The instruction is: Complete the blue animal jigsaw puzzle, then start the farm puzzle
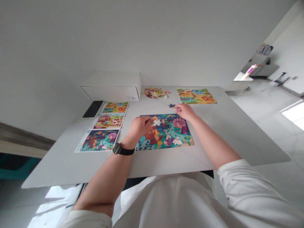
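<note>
- Though partly hidden under L hand (140, 127), can see forest puzzle (167, 136) lying flat on table (171, 163), w/ white gap (157, 123) nr far edge.
- Curls L fingers beside gap, w/ tips hard to make out; cannot tell if holding sth.
- Has R hand (185, 111) w/ fingertips close together at dark-blue piece (171, 106), just beyond puzzle; cannot tell if gripped or only touched.
- Cannot count pcs in overlapping heap (155, 93) nr white box (112, 92).
- Shows sleeves (242, 180) only partly, cut off by frame.

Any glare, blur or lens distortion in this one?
Head view: bright, washed-out patches on the floor at lower left and far right; head view: wide-angle stretch, the table flaring toward its near corners; head view: print on the white box too small to read, though the near puzzle reads clearly.
</note>
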Tool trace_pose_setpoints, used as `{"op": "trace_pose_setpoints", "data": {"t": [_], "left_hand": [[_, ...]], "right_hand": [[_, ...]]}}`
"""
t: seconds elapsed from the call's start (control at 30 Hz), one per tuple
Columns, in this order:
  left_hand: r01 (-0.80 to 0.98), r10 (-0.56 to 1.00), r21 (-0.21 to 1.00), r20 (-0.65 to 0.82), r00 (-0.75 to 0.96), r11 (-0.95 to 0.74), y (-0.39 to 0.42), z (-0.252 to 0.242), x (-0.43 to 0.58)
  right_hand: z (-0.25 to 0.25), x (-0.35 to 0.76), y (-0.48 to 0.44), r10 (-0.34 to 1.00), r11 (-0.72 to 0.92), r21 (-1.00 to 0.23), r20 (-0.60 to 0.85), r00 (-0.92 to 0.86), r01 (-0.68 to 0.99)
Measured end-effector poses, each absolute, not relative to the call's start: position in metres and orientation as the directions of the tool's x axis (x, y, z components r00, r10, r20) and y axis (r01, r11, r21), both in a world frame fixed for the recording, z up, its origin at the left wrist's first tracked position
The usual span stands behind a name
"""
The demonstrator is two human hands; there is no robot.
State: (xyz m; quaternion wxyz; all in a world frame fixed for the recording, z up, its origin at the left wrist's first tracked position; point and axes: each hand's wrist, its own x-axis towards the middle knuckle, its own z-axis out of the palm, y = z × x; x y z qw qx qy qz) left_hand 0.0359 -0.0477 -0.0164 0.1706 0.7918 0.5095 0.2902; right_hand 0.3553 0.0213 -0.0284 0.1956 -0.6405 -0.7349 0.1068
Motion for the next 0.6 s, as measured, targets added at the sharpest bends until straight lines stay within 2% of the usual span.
{"op": "trace_pose_setpoints", "data": {"t": [0.27,0.4,0.6], "left_hand": [[0.694,0.911,0.607,0.367,0.188,-0.387,-0.045,-0.019,0.031],[0.698,0.923,0.622,0.352,0.155,-0.354,-0.044,-0.020,0.029],[0.720,0.920,0.590,0.345,0.186,-0.366,-0.044,-0.021,0.029]], "right_hand": [[-0.036,0.347,0.072,0.996,0.057,-0.270,0.082,-0.036,0.961],[-0.040,0.346,0.085,0.999,0.036,-0.269,0.031,-0.029,0.963],[-0.040,0.349,0.089,0.991,0.086,-0.315,0.122,-0.049,0.945]]}}
